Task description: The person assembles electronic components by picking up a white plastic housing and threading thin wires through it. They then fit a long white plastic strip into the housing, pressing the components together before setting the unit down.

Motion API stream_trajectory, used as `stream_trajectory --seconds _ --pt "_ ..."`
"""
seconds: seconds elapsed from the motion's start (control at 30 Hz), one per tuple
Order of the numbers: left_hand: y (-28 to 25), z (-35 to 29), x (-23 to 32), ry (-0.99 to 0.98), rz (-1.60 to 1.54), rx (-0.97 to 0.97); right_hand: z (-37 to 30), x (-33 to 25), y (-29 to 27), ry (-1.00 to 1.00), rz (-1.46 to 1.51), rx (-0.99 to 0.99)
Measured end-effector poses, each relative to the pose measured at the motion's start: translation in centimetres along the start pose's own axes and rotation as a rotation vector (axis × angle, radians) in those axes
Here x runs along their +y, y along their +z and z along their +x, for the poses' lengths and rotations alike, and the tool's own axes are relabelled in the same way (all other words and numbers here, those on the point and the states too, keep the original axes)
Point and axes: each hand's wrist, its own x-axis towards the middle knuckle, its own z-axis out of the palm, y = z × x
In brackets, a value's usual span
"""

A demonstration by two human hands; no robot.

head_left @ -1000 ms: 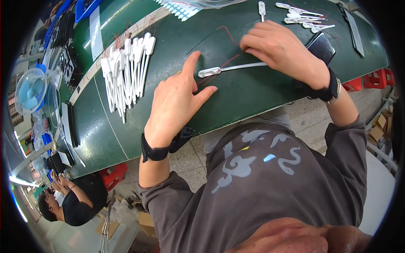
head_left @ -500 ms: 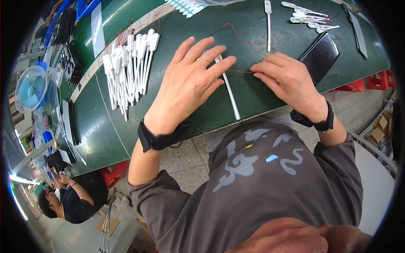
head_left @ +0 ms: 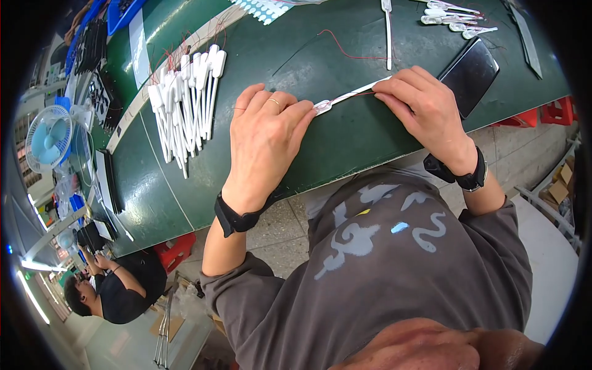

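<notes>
My left hand [head_left: 266, 139] pinches the flat, paddle-shaped head of a thin white plastic stick [head_left: 357, 91], tilted up to the right above the green table. From the head a red wire [head_left: 353, 97] runs along the stick to my right hand [head_left: 425, 108], whose closed fingertips grip it. The stick's far end reaches those fingers; whether they hold it too, I cannot tell. Just beyond, a similar white stick [head_left: 388, 40] lies on the table with a red and black wire [head_left: 336, 43] trailing left.
A heap of white paddle-headed sticks [head_left: 188, 102] with red wires lies at the left. Several wired sticks [head_left: 453, 18] lie at the far right, near a black phone [head_left: 470, 79]. A fan [head_left: 48, 139] and another person [head_left: 120, 287] are at the left.
The white stick has swung from pointing toward me to pointing right. My left hand has drawn lower and closed around its head; my right hand has stayed nearly in place.
</notes>
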Motion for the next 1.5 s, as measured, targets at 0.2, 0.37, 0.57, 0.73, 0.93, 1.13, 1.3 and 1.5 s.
stream_trajectory --seconds 0.2,0.37,0.57,0.73,0.93,1.13,1.3,1.5 --pt "0.0 -0.5 0.7 -0.075 -0.019 0.004 0.2 0.4 0.0 0.009 0.01 0.01" --pt "0.1 -0.7 1.4 -0.136 -0.026 -0.04 0.6 0.7 -0.3 -0.02 0.014 -0.021" --pt "-1.7 0.4 3.9 -0.115 0.29 0.059 0.6 1.0 -0.1 -0.045 0.04 -0.047" --pt "-1.0 0.3 3.8 -0.058 0.18 0.007 0.5 1.1 -0.3 -0.038 0.052 -0.06" --pt "0.6 -0.9 2.4 -0.107 0.014 0.04 0.7 1.2 -0.3 -0.057 0.066 -0.065" --pt "0.7 -1.1 2.8 -0.257 -0.09 0.026 0.6 1.4 -0.4 -0.051 0.064 -0.095" --pt "1.0 -1.3 2.9 -0.257 -0.077 0.082 0.7 1.4 -0.2 -0.054 0.064 -0.091" --pt "-0.2 -1.4 4.0 -0.196 0.163 0.038 0.7 1.3 -0.2 -0.042 0.062 -0.097"
